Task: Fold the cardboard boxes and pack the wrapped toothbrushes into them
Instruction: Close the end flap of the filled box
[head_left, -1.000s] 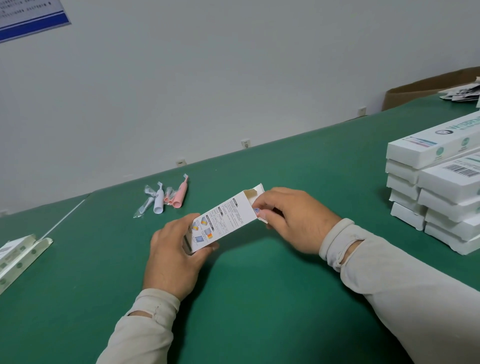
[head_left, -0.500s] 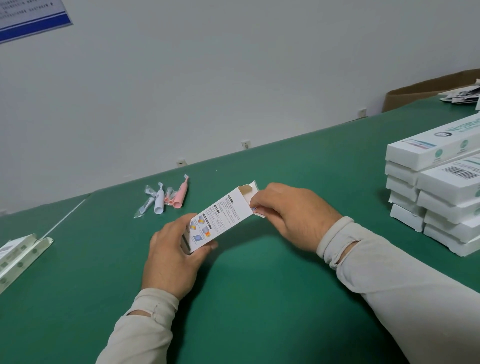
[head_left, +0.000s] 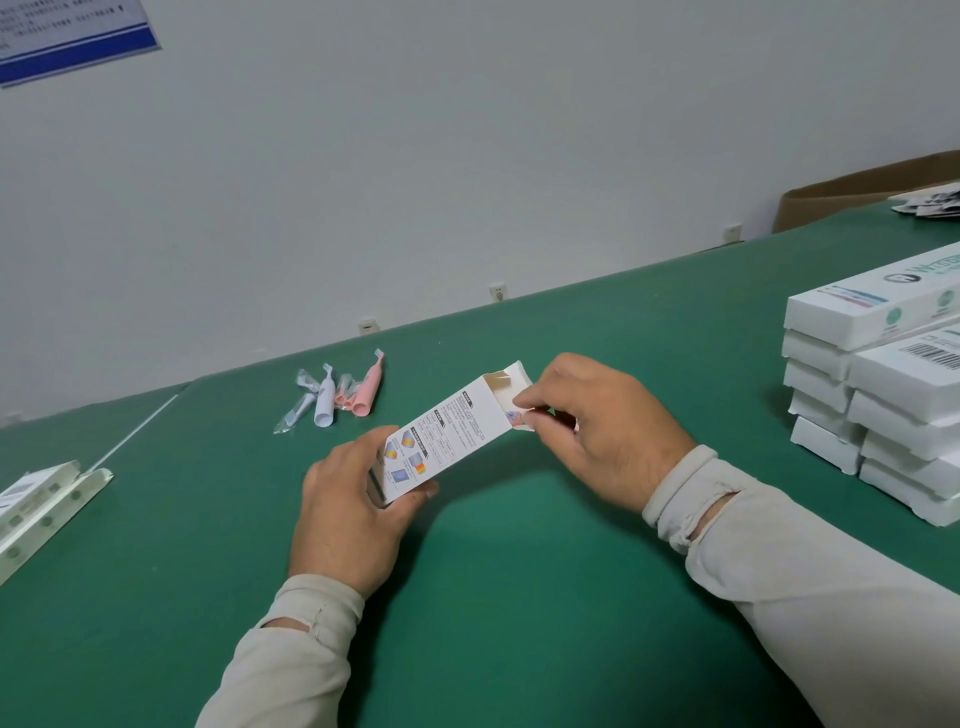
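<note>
**A:** Where is the box right now?

**B:** Off the green table (head_left: 519, 597), held between both hands above its middle. The left hand (head_left: 353, 499) is curled around the near, lower end of the cardboard box (head_left: 441, 434), thumb under the printed face. The right hand (head_left: 597, 426) pinches the flap at the far, open end, fingertips (head_left: 522, 402) closed on the card there.

**A:** And how does its long axis run?

**B:** Diagonally, from the left hand up and away toward the table's far edge, mouth pointing to the far right. The tuck flap (head_left: 514, 376) stands open above the mouth.

**A:** So what does the next move turn on?

**B:** I judge the flaps want folding or the mouth filling. The wrapped toothbrushes (head_left: 337, 397) lie on the table beyond the box, toward the far-left edge, apart from both hands. The left hand is nearer them, but it is steadying the box; the right would have to reach across the open mouth.

**A:** Anything else about?

**B:** A stack of finished boxes (head_left: 883, 395) by the right edge, and flat unfolded blanks (head_left: 47, 499) at the left edge. Whether this box holds anything yet, I cannot tell.
</note>
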